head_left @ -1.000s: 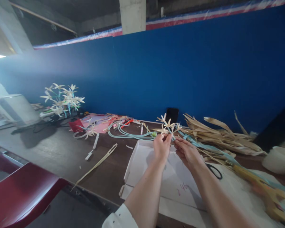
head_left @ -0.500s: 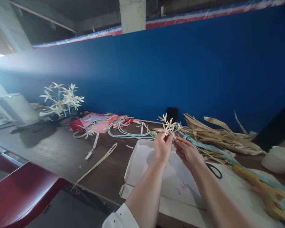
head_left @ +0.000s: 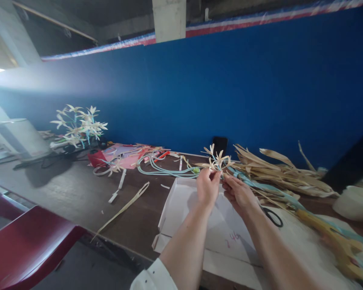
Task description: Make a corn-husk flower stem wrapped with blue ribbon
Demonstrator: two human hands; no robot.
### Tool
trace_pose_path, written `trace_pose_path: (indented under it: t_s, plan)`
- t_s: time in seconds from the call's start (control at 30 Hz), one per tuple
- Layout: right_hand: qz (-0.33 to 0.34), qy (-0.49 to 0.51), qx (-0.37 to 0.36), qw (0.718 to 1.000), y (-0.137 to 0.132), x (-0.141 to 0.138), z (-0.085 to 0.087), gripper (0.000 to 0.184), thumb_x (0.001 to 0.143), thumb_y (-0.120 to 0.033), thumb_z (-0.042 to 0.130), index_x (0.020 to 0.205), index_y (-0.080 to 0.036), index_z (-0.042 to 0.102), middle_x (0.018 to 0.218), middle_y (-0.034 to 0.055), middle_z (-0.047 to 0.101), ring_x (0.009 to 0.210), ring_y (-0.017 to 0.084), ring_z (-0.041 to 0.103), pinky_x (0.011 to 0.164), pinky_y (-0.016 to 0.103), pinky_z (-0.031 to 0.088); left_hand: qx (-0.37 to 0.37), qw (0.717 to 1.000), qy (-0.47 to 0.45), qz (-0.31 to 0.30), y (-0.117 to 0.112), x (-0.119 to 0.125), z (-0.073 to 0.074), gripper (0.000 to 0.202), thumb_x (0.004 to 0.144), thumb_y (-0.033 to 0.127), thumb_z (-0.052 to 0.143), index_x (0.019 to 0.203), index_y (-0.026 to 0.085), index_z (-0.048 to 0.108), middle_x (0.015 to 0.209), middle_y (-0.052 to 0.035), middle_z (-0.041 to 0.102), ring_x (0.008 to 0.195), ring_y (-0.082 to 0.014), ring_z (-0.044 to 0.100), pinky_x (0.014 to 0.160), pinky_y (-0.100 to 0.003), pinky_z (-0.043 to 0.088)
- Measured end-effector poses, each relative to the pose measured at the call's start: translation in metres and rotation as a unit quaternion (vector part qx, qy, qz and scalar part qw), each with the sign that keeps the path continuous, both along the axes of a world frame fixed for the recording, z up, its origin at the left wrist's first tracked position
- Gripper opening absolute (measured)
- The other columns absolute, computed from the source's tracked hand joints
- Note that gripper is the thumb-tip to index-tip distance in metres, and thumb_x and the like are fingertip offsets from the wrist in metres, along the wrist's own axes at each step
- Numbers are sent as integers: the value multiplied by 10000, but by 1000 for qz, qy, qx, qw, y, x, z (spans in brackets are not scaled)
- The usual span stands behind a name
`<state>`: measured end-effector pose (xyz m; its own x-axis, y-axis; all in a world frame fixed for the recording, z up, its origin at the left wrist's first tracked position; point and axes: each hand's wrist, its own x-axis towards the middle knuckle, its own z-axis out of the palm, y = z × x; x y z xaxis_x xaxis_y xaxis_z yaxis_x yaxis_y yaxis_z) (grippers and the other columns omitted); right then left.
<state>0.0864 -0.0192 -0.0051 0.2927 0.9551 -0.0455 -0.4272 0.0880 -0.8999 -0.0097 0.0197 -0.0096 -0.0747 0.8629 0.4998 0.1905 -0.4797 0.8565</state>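
Over the far edge of an open white cardboard box (head_left: pixel 181 211), both hands meet at a small bunch of pale, husk-like artificial flowers (head_left: pixel 219 160). My left hand (head_left: pixel 208 187) is closed, thumb and fingers pinching the bunch just below the petals. My right hand (head_left: pixel 237 191) is closed too, its fingertips pinched at the stems beside the left thumb. Most of the stems are hidden by the fingers. Black scissor handles (head_left: pixel 274 217) lie beside my right forearm.
Dried husks (head_left: pixel 278 171) are heaped at the right, near a yellow glue gun (head_left: pixel 332 237). A looped pale-blue cord (head_left: pixel 160 171), red and pink sheets (head_left: pixel 127 156) and a finished flower bunch (head_left: pixel 84 127) stand leftward. A phone (head_left: pixel 220 145) leans on the blue partition (head_left: pixel 245 88).
The fingers of my right hand have curled in more at the stems. The flowers have turned slightly, while both arms stay in nearly the same place.
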Motion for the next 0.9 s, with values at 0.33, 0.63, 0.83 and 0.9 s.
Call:
trace_pose_path:
  t_s: [0.33,0.63,0.83,0.9]
  plan:
    - [-14,-10,0,1000,1,1,1,303,523,-351,817,732,-181,678,571,-22,531,472,61,384,363,191,199,-6,999,-1,-48,-3,-1,3,183,780,339,603,783,163,651,798,-44,665,755,-147,600,733,-261,455]
    - [-14,18,14,1000,1,4,0,296,544,-336,823,744,-172,680,595,-31,490,508,46,367,354,146,193,14,997,6,-82,-5,1,6,161,805,264,566,843,162,685,841,-55,673,787,-144,603,745,-256,464]
    - [-31,5,9,999,1,4,0,299,531,-345,819,736,-180,677,592,-31,519,506,57,397,366,169,202,4,997,15,-77,-4,1,6,148,794,241,582,844,170,701,840,-53,679,789,-146,603,752,-261,462]
    - [-38,-9,7,999,1,4,1,296,528,-352,812,731,-188,671,594,-28,536,503,67,414,371,184,205,6,997,20,-74,-4,0,6,148,794,248,583,838,176,705,835,-50,682,790,-148,602,757,-264,460]
